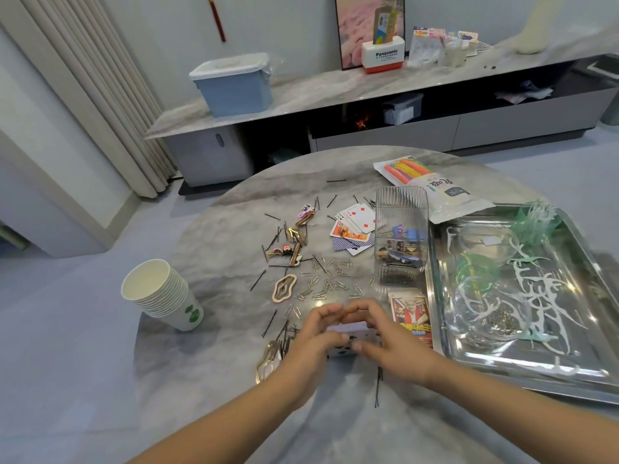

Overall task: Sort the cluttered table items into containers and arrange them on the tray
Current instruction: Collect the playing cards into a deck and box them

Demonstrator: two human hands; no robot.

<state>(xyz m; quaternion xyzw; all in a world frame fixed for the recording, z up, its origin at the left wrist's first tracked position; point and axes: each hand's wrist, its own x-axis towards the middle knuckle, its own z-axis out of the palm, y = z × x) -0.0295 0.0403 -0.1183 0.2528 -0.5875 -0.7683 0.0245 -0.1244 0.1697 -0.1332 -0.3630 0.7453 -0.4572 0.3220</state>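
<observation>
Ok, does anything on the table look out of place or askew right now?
Yes: the stack of paper cups lies tipped on its side near the table's left edge. Loose playing cards sit apart from the deck both hands hold.

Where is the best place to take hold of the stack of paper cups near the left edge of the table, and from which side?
Grip the stack of paper cups around its side wall, just below the nested rims. It stands tilted, mouth up and open, with bare table on its right, so come from the right side. Both hands are busy: the left hand and right hand hold a deck of cards.
</observation>
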